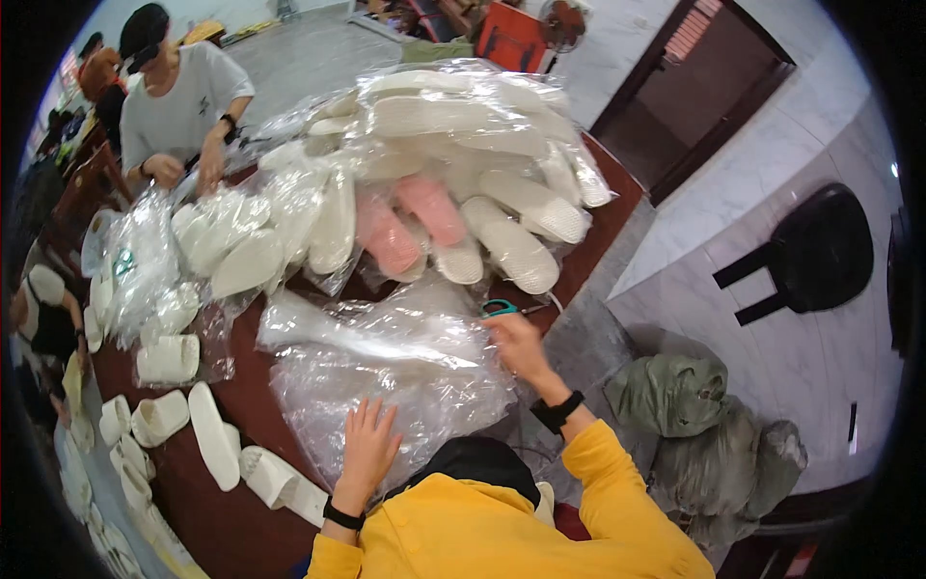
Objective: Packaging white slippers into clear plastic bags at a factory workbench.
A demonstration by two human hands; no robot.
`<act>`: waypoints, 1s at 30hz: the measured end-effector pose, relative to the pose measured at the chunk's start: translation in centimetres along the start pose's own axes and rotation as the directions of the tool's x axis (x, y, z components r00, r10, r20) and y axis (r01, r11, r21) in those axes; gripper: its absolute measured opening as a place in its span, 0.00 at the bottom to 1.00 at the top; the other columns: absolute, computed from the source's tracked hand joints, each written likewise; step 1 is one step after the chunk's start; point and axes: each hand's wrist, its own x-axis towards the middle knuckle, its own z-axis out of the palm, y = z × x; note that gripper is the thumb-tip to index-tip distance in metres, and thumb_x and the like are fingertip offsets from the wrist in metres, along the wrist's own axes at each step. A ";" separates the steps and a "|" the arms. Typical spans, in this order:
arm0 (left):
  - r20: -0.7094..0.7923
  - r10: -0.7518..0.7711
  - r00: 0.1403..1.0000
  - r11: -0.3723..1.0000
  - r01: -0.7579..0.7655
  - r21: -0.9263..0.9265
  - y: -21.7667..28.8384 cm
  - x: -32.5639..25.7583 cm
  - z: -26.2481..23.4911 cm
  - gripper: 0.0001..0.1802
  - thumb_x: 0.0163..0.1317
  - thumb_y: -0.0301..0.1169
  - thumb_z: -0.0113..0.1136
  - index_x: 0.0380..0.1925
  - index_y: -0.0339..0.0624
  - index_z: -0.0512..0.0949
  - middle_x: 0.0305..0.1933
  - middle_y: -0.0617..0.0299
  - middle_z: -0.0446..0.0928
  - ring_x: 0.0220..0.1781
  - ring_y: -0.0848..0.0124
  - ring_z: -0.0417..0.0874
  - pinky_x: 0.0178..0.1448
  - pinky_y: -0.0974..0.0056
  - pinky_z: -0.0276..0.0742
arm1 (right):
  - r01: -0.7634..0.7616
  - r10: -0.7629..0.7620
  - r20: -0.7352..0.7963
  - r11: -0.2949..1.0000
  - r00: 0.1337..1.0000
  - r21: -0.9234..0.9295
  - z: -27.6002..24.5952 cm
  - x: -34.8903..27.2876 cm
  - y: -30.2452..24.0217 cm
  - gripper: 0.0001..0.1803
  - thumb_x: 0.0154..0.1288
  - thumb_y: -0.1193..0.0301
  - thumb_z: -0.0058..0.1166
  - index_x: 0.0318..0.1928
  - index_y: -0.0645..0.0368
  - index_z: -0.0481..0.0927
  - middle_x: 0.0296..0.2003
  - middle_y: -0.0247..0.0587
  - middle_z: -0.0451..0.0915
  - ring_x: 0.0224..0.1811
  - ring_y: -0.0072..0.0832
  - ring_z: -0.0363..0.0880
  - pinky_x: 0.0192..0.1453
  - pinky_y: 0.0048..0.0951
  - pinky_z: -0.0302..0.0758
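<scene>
A heap of clear plastic bags [386, 347] lies flat on the dark red table in front of me. My left hand [368, 446] rests on the near part of the bags, fingers spread. At their right edge, my right hand [519, 345] has its fingers curled together on the plastic. Just beyond it are scissors with teal handles [500, 307], partly hidden. Behind the bags rises a big pile of white slippers [521, 246] in clear wrapping, with a pink pair [391, 236] among them.
Unwrapped white slippers [214, 434] line the left side of the table [193, 497]. Across it, a person in a white shirt [183, 116] handles bagged slippers. Stuffed green sacks [670, 396] stand on the floor at right, near a black stool [820, 251].
</scene>
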 end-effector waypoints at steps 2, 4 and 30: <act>-0.031 -0.074 0.997 0.996 0.072 -0.059 -1.0 -3.2 -0.6 0.28 0.56 0.34 0.64 0.59 0.43 0.73 0.64 0.49 0.68 0.68 0.47 0.65 0.68 0.40 0.60 | -0.306 0.301 -0.160 0.952 0.940 -0.009 -1.2 0.8 0.6 0.11 0.66 0.74 0.48 0.43 0.59 0.83 0.27 0.42 0.81 0.28 0.28 0.79 0.34 0.31 0.75; -0.066 -0.083 0.994 0.981 0.070 -0.182 -1.2 -5.5 -0.1 0.25 0.56 0.30 0.63 0.56 0.42 0.75 0.62 0.49 0.70 0.66 0.47 0.67 0.69 0.47 0.63 | -0.325 0.325 -0.055 0.946 0.944 -0.007 -1.8 1.8 2.1 0.14 0.69 0.73 0.45 0.50 0.57 0.81 0.25 0.40 0.80 0.26 0.23 0.77 0.31 0.31 0.75; -0.643 -0.664 0.381 0.688 0.649 -0.326 -10.8 -19.7 -18.1 0.13 0.57 0.21 0.58 0.44 0.38 0.76 0.41 0.51 0.81 0.44 0.51 0.82 0.48 0.54 0.77 | -0.629 0.635 -0.122 0.684 0.763 -0.371 0.2 4.5 12.3 0.15 0.58 0.68 0.58 0.45 0.53 0.70 0.35 0.47 0.79 0.26 0.37 0.81 0.22 0.31 0.79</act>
